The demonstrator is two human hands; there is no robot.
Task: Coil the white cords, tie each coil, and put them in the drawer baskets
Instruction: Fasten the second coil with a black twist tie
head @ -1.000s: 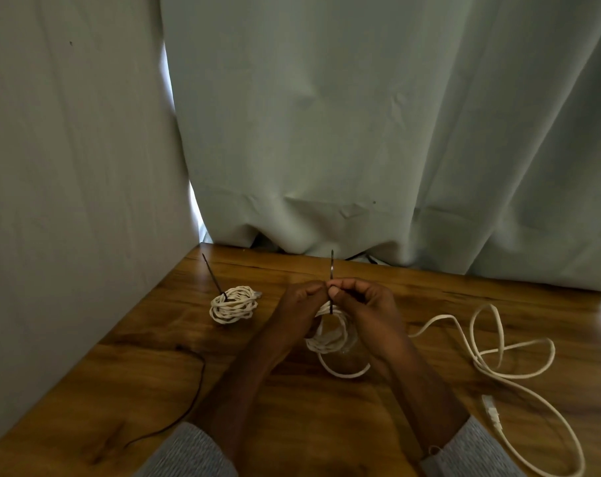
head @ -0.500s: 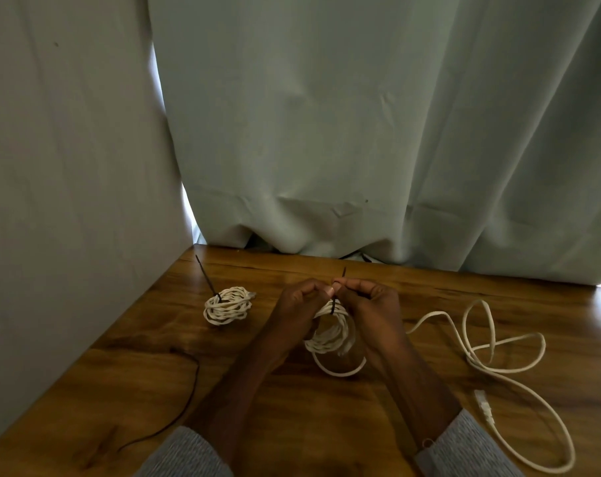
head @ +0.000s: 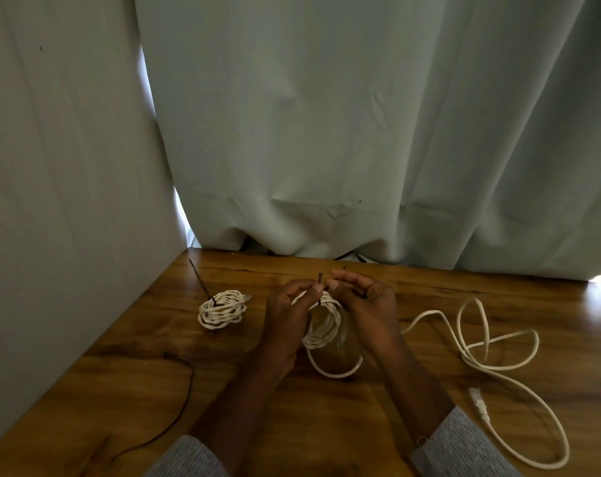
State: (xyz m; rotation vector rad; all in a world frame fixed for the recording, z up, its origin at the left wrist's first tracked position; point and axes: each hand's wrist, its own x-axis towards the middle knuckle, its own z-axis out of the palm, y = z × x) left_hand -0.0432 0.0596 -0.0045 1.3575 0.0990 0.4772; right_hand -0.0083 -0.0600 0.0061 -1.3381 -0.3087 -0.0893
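While our grey sleeves (head: 189,457) sit at the bottom edge, both forearms reach forward over the wooden table (head: 292,425). A thin black wire (head: 175,407) curls across the near left of the tabletop. On the near right a loose cord (head: 491,342) sprawls in open loops, uncoiled, its plug (head: 479,404) lying flat just beside one strand. Mid-table, our left hand (head: 285,315) and right hand (head: 371,304) meet over a coil (head: 323,325) held between them; one strand of it droops in a loop onto the table below the hands. Left thumb and fingers are curled in and pinch a black tie (head: 320,282) at the top of the coil, its short end sticking up between the two thumbs. Right fingers are curled too, pinching at the same tie from the other side; a second dark tip shows just above the right fingertips, too small to say what it is. Farther left, well apart from the hands, a tied coil (head: 223,308) rests on the table with its black tie tail (head: 199,278) angled up and away from us. At the back, a pale curtain (head: 361,132) hangs down to the table's far edge, and a plain wall panel (head: 58,166) closes the left side. Drawer baskets are out of view.
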